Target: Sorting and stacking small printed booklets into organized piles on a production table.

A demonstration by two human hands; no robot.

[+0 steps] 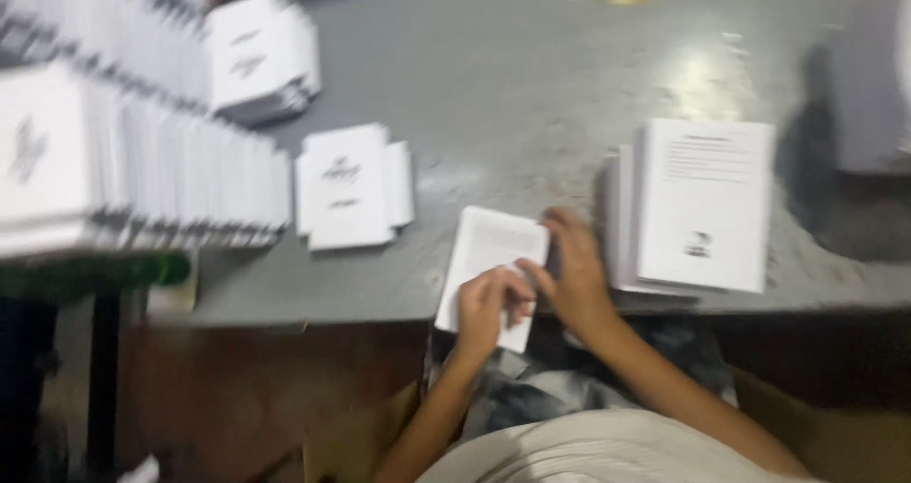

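matt white paper booklet [489,255], smooth, slightly glossy grey tabletop [531,94]

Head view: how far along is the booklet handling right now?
Done, it seems: long rows of white booklets stand packed at the left, with small stacks beside them. In hand: the left hand and right hand both grip one white booklet at the grey table edge. Left: the stack of white sheets to the right.

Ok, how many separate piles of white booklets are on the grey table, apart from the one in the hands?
4: a long row at far left, a stack behind it, a small pile mid-table, a stack at right. Blur may hide more.
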